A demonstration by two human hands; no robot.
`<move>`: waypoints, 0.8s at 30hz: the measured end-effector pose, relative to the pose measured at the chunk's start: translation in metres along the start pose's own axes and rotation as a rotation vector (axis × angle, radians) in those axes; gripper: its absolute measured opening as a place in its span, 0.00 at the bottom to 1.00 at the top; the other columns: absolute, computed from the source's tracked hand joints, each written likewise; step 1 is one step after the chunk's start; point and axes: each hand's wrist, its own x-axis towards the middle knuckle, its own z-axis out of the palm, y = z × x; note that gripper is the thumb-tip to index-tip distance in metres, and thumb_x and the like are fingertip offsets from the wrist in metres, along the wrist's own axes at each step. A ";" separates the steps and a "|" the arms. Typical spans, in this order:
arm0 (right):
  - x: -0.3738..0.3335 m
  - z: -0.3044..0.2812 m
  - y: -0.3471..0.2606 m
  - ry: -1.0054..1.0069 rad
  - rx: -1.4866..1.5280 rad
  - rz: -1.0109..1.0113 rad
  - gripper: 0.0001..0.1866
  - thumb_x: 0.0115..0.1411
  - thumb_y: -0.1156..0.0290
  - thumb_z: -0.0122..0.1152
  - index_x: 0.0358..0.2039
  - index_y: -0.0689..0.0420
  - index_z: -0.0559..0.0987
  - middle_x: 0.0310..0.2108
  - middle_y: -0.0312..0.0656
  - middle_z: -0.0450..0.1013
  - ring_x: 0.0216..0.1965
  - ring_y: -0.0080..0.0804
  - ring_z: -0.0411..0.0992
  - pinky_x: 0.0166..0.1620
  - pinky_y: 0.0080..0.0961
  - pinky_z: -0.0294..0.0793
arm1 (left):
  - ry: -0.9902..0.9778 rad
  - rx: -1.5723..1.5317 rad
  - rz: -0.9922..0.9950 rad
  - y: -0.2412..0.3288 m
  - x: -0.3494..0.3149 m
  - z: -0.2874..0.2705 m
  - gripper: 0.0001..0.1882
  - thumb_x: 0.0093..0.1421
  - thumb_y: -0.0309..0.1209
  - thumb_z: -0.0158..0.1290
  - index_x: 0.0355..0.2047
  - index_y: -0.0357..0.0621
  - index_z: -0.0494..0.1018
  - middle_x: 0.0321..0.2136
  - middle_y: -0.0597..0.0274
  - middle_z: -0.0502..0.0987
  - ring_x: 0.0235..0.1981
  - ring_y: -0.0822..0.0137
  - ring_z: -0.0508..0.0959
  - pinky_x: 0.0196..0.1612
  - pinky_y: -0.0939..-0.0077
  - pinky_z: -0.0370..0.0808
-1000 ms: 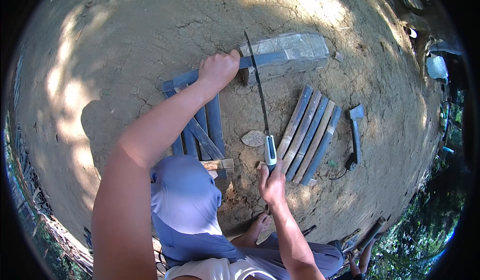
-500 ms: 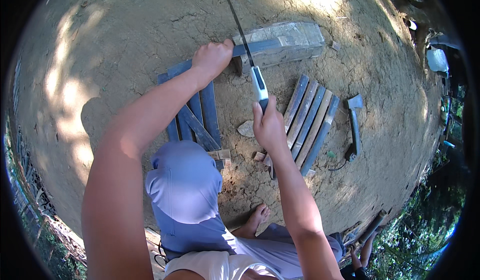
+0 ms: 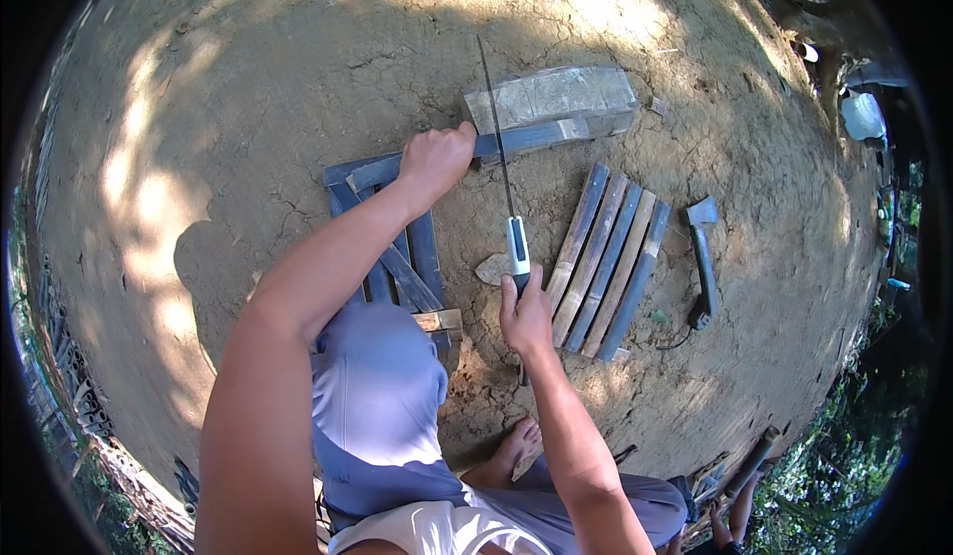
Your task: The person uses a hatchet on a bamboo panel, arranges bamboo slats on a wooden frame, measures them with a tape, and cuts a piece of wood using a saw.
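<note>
My left hand [image 3: 437, 166] is closed around a dark wooden slat [image 3: 531, 137], whose far right end lies against the near side of a pale wooden block [image 3: 561, 96] on the ground. In my right hand [image 3: 526, 319] is the white-and-dark handle of a handsaw [image 3: 518, 242]. The saw's long thin blade points away from me and crosses the slat just right of my left fist. Whether its teeth have cut into the slat is too small to tell. Under my left forearm lie several more dark slats [image 3: 425, 257], some crossed over others.
Right of the saw, several slats [image 3: 606, 269] lie side by side on the cracked dirt ground. A hatchet [image 3: 705, 262] with a dark handle lies beyond them. My bent knee [image 3: 377, 376] is close to the left slats. Another person's arm [image 3: 740, 510] shows at lower right.
My right hand has drawn the handsaw back toward me, its blade still across the slat. My left hand keeps its grip on the slat; the whole view has shifted a little.
</note>
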 end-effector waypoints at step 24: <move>0.101 -0.206 0.029 0.115 -0.088 0.078 0.23 0.74 0.47 0.47 0.48 0.56 0.68 0.31 0.54 0.77 0.36 0.61 0.77 0.41 0.51 0.72 | 0.114 -0.226 -0.021 0.125 0.173 0.022 0.28 0.67 0.58 0.51 0.60 0.59 0.76 0.60 0.57 0.75 0.63 0.55 0.73 0.65 0.51 0.68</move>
